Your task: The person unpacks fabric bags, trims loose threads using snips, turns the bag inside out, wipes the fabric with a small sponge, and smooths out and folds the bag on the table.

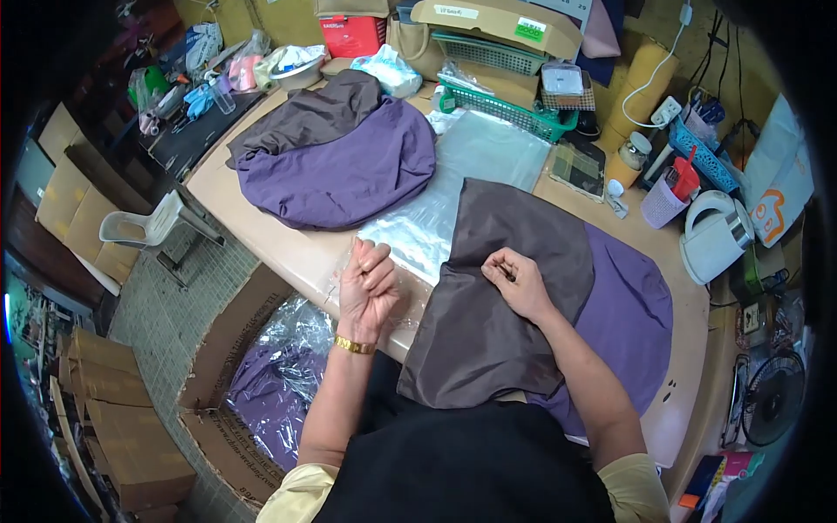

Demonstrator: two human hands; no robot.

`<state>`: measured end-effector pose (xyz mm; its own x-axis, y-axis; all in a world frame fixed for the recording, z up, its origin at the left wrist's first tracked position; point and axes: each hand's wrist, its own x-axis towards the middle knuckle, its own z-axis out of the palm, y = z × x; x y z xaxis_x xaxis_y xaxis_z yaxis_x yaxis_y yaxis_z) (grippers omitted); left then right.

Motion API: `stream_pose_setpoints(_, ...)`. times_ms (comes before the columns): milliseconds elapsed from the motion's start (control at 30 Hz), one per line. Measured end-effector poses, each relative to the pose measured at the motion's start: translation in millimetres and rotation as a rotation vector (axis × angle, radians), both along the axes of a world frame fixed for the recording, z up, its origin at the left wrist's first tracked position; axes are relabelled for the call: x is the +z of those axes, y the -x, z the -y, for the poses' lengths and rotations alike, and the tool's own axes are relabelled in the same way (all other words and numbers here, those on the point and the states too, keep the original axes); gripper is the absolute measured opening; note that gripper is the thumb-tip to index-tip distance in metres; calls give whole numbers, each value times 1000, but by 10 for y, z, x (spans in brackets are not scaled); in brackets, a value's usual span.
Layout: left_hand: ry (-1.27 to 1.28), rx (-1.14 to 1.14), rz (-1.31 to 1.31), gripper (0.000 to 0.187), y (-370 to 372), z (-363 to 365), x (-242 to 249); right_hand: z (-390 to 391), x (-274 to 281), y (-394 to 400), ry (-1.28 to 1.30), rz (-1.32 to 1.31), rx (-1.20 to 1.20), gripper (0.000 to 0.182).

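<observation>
A grey and purple fabric piece (514, 322) lies flat on the table in front of me, its grey part to the left and purple to the right. My right hand (516, 281) rests on the grey part with its fingers pinched; a small dark spot shows at the fingertips, too small to name. My left hand (370, 277) is raised at the table's front edge, left of the fabric, fingers curled closed. What it holds, if anything, is hidden. Beyond it sits a second, bunched grey and purple fabric piece (349, 166). Clear plastic sheets (479, 157) lie between the two pieces.
Below left, an open cardboard box (205, 383) holds purple items in clear plastic (279, 383). A green basket (514, 113) stands at the back. On the right are a white kettle (715, 235) and a fan (774, 392). A white chair (161, 222) stands left.
</observation>
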<state>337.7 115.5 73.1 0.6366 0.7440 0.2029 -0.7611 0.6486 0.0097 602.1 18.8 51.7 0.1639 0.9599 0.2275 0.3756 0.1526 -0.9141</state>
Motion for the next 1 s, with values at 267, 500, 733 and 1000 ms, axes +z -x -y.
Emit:
stream_pose_setpoints(267,-1424,190,-1776,47,-415,127,154,131,129,30,41,-141,25,22)
stream_pose_setpoints(500,-975,226,-1467,23,7,-189,-55,110,337,-8,182,60,105,23)
stream_pose_setpoints(733,-787,243,-1186,24,-89,3,-90,104,811,224,10,589,38,30)
stream_pose_setpoints(1000,-762,269,-1119,23,-141,82,44,-6,1031,533,-182,893,-22,24)
